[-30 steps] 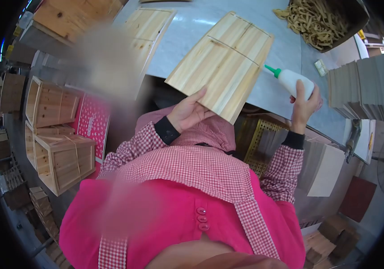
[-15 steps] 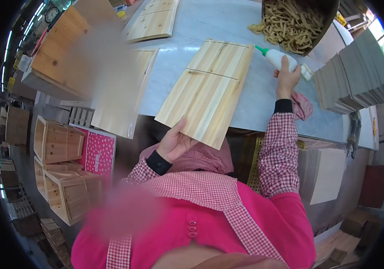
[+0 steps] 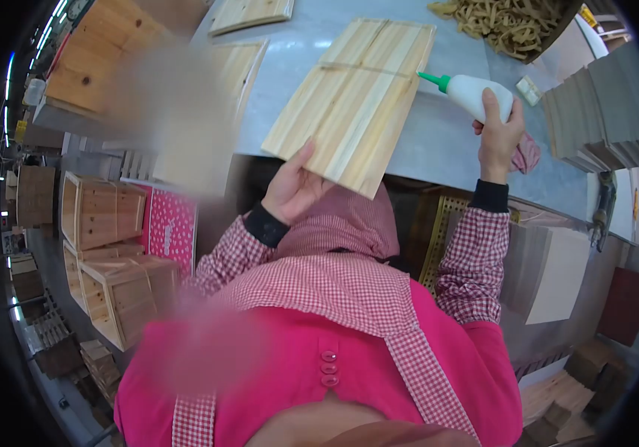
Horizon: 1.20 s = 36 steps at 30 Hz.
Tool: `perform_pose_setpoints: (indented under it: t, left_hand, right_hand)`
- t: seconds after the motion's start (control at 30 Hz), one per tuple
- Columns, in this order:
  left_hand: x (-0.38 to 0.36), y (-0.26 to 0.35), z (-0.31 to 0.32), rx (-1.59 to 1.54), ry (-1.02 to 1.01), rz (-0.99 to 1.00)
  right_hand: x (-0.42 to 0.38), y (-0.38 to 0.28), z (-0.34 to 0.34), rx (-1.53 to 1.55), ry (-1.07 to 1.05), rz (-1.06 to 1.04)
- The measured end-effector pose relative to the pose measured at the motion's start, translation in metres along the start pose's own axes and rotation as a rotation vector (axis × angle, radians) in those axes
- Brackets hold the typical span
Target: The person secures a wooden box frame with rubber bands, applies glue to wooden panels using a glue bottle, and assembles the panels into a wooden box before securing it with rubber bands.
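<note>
My left hand [image 3: 294,185] grips the near edge of a pale wooden panel [image 3: 353,104], thumb on top and fingers underneath. The panel rests partly over the worktable, its near end jutting past the table edge. A groove crosses it toward the far end, and another line runs along the far edge. In my right hand [image 3: 501,140] is a white squeeze bottle [image 3: 476,97] with a green nozzle, held tilted on its side. The nozzle tip is at the panel's right edge, by the groove's end; whether it touches cannot be made out.
More wooden panels [image 3: 248,13] lie on the grey tabletop [image 3: 289,71] at the left. A container of tan strips [image 3: 509,26] stands at the back right, beside stacked grey boards [image 3: 606,112]. A pink cloth [image 3: 526,153] lies beyond my right wrist. Wooden crates [image 3: 122,290] stand lower left.
The bottle's nozzle has gone from the panel's far right corner to the groove's end on the right edge. My left hand keeps its hold, and the whole view has shifted.
</note>
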<state>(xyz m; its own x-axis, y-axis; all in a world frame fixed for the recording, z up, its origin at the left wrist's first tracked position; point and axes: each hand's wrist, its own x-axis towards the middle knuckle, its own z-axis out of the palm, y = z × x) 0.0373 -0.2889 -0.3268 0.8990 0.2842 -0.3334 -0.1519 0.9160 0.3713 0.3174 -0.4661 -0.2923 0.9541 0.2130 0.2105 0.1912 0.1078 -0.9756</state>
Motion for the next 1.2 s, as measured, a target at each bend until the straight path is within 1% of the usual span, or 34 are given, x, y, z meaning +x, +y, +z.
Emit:
perform_pose_setpoints:
  t: [0.07,0.2,0.27,0.3,0.33,0.43,0.6,0.7,0.73,0.83,1.0,1.07,1.1,1.2]
  left_hand:
    - [0.004,0.003,0.000,0.001,0.012,0.002]
    - [0.017,0.009,0.008,0.002,-0.051,0.032]
    - [0.019,0.009,0.006,-0.020,-0.118,0.030]
    - [0.020,0.010,0.004,-0.025,-0.104,0.032]
    - [0.021,0.011,0.003,-0.039,-0.105,0.028]
    - [0.024,0.012,0.001,-0.064,-0.122,0.021]
    - [0.023,0.013,0.004,-0.069,-0.142,0.012]
    - [0.022,0.014,0.007,-0.064,-0.151,0.001]
    - [0.021,0.014,0.009,-0.056,-0.143,0.011]
    - [0.017,0.010,0.013,-0.035,-0.139,0.031]
    - [0.008,0.009,0.009,-0.013,-0.069,0.019]
    - [0.005,0.009,0.009,0.019,-0.022,0.038]
    - [0.004,0.009,0.010,0.027,-0.035,0.037]
    - [0.000,0.008,0.011,-0.015,-0.012,0.039]
  right_hand:
    - [-0.021,-0.009,-0.005,0.000,-0.033,0.021]
    - [-0.056,-0.030,-0.017,0.000,-0.129,0.031]
    - [-0.075,-0.039,-0.023,-0.101,-0.183,-0.082]
    - [-0.084,-0.042,-0.026,-0.151,-0.208,-0.143]
    - [-0.092,-0.046,-0.030,-0.153,-0.215,-0.132]
    - [-0.108,-0.057,-0.034,-0.232,-0.304,-0.265]
    - [-0.104,-0.058,-0.026,-0.207,-0.303,-0.260]
    - [-0.085,-0.046,-0.017,-0.260,-0.227,-0.420]
    - [-0.078,-0.043,-0.015,-0.255,-0.220,-0.434]
    - [-0.058,-0.035,-0.009,-0.279,-0.137,-0.446]
    - [-0.018,-0.014,0.007,-0.280,-0.018,-0.491]
    - [-0.001,-0.007,0.014,-0.276,0.042,-0.471]
    - [0.007,-0.005,0.016,-0.273,0.071,-0.458]
    - [0.031,0.001,0.025,-0.315,0.125,-0.512]
